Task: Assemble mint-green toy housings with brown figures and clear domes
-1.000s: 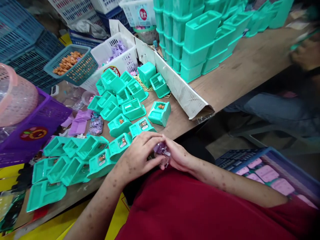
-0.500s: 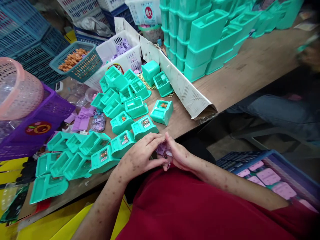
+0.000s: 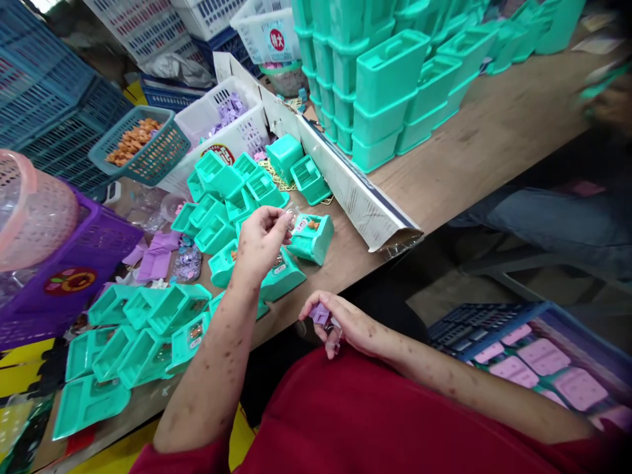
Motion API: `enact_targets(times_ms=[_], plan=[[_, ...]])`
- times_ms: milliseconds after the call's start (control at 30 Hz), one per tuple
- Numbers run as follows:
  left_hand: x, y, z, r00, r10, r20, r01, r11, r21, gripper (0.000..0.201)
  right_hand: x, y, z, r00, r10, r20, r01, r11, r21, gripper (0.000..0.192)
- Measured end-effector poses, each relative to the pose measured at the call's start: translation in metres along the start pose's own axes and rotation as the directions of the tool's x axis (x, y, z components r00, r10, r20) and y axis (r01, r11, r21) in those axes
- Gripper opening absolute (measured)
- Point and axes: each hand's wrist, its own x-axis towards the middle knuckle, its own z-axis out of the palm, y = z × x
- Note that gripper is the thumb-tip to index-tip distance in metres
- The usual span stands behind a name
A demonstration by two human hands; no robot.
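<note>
Purple piece [image 3: 320, 314]: 1, in right hand [image 3: 340, 324].

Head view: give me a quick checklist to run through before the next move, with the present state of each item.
1. Left hand holds a small clear piece in its fingers above the teal box: ok.
2. That teal box stands alone, open side up, near the table edge: ok.
3. Box already holds a small orange piece: ok; seated properly: cannot tell.
4. Right hand grips purple piece by the lap: ok.
5. What exactly the clear piece is: cannot tell.
6. Cardboard divider stands apart from the box: ok.
</note>
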Motion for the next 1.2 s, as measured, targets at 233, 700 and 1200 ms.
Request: enact_targets(times_ms=[233,700,1200], plan=[[0.028,-0.031,0.035,0.994,-0.104,0.032,0.100,0.990,0.102,0.035,-0.007,-0.010,-0.020,0.997,0.000,-0.071,-0.002,1.000,-0.020,0.062],[0.019,-0.024,0.048,0.984,0.160,0.078,-0.169,0.702,0.692,0.027,-0.008,-0.010,-0.044,0.998,0.052,-0.035,-0.052,0.999,-0.011,0.057],[-0.003,0.014,0.048,0.840,0.006,0.543,-0.527,0.250,0.812,0.054,0.002,-0.006,-0.047,0.998,0.057,0.040,-0.058,0.998,0.008,0.060]])
